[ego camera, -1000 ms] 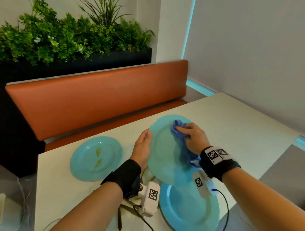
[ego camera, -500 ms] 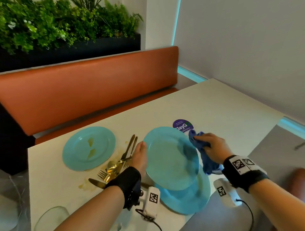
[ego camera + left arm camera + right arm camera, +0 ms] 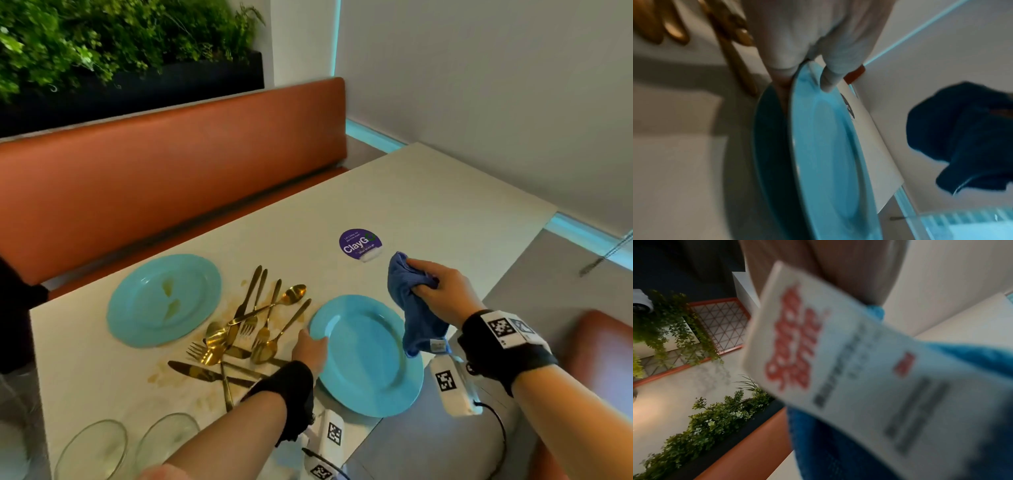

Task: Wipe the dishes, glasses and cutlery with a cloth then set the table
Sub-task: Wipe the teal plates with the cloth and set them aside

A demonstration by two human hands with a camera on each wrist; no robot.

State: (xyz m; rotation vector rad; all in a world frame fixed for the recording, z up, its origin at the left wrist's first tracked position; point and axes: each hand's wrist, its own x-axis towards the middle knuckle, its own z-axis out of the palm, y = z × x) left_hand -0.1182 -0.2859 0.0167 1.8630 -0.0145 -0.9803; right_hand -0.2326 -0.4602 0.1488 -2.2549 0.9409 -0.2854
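Left hand gripped a blue plate while the right held the cloth up beside it.

The left hand [image 3: 310, 349] pinched the rim of the top plate [image 3: 368, 356], thumb on its face and fingers [image 3: 784, 68] beneath, just above a second plate [image 3: 766, 146] at the table's [image 3: 428, 205] near edge. The right hand [image 3: 440, 296] had its fingers curled around the bunched blue cloth [image 3: 416, 315], which hung at the plate's right. Gold cutlery [image 3: 246, 329] lay left of it, beyond that a stained plate [image 3: 164, 299]; two glasses [image 3: 130, 445] stood nearest.
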